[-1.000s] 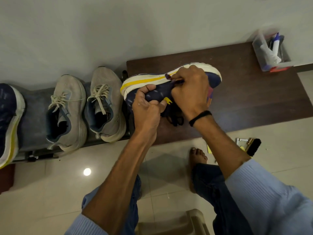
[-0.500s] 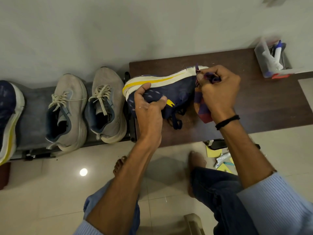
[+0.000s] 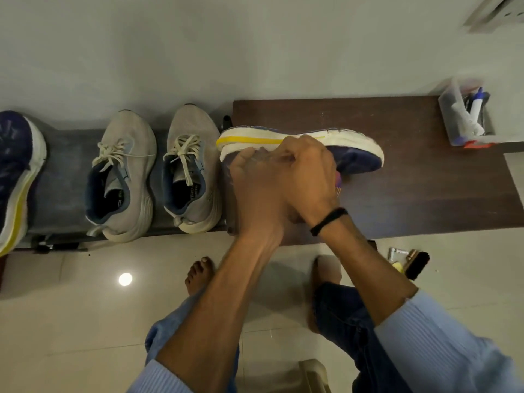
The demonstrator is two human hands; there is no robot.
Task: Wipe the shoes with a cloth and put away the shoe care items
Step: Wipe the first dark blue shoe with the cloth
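Note:
A navy shoe (image 3: pixel 358 160) with a white and yellow sole lies on its side over the dark wooden bench (image 3: pixel 419 188). My left hand (image 3: pixel 255 191) grips its heel end. My right hand (image 3: pixel 310 168) presses a purple striped cloth (image 3: pixel 338 184) against the shoe's middle; only a small corner of the cloth shows below the hand. A shoe brush (image 3: pixel 416 265) lies on the floor to the right, under the bench edge.
Two grey sneakers (image 3: pixel 158 171) and another navy shoe (image 3: pixel 15 177) stand on a low rack at the left. A clear box (image 3: pixel 467 117) with a tube and bottles sits at the bench's right end. Small items (image 3: pixel 397 258) lie by the brush. My bare feet are on the tiled floor.
My right hand has swept the cloth from the toe end leftward to the shoe's middle, next to my left hand. The shoe now lies lower and flatter.

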